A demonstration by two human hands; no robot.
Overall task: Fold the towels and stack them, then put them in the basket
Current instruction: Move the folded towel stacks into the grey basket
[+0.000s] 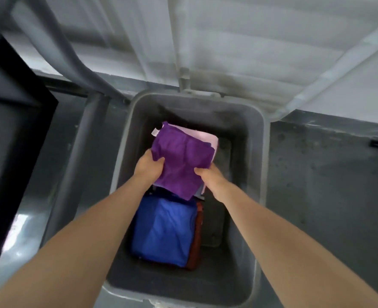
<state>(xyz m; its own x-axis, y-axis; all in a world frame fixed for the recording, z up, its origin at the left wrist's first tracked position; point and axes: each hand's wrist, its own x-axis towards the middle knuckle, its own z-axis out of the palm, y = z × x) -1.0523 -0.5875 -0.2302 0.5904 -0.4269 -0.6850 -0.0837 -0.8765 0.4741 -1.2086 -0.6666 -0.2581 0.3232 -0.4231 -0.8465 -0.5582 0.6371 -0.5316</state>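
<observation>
A grey plastic basket (pixel 125 138) stands on the floor below me. Inside it, at the near end, lies a folded blue towel (pixel 163 230) on a rust-red one (pixel 196 236). Both my hands reach into the basket and hold a stack of folded towels, purple (pixel 181 156) on top and a pale pink one (pixel 205 135) beneath. My left hand (pixel 149 166) grips the stack's left edge, thumb on top. On the right edge, my right hand (pixel 208 174) grips the same stack. How far the stack is above the basket floor I cannot tell.
The underside of a white folding table (pixel 239 41) with grey metal legs (pixel 57 47) spans the top of the view. A dark cabinet edge (pixel 17 130) stands at the left. Grey speckled floor (pixel 327 185) surrounds the basket.
</observation>
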